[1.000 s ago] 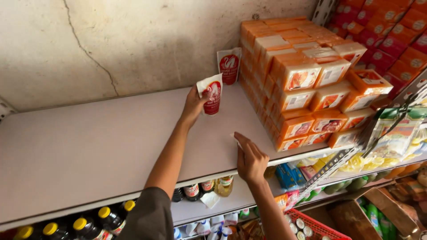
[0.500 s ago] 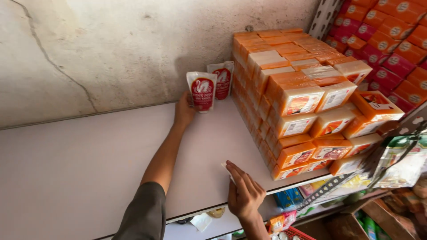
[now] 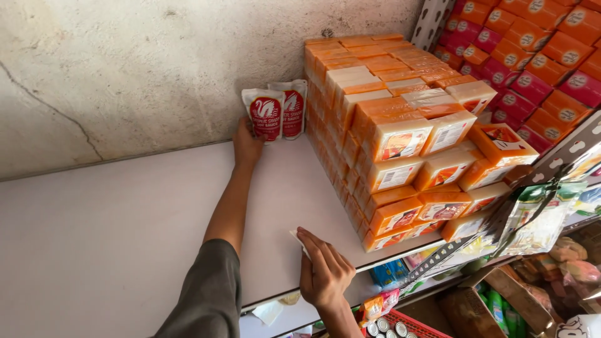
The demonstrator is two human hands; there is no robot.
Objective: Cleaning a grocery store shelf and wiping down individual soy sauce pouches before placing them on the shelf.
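Observation:
My left hand (image 3: 246, 148) reaches to the back of the white shelf (image 3: 125, 225) and grips the bottom of a red-and-white sauce pouch (image 3: 264, 114), which stands upright against the wall. A second matching pouch (image 3: 294, 107) stands just to its right, touching a stack of orange boxes (image 3: 400, 131). My right hand (image 3: 322, 270) lies flat on the shelf's front edge, fingers together, over a small white scrap (image 3: 295, 236). It holds nothing.
The orange box stack fills the shelf's right half. Red and pink cartons (image 3: 532, 56) sit further right behind a perforated metal upright (image 3: 432, 22). Hanging packets (image 3: 538, 216), a red basket (image 3: 407, 325) and cardboard boxes lie below. A cracked plaster wall (image 3: 125, 75) backs the shelf.
My left hand carried the pouch back to the wall and stood it beside the other pouch. My right hand dropped onto the shelf's front edge.

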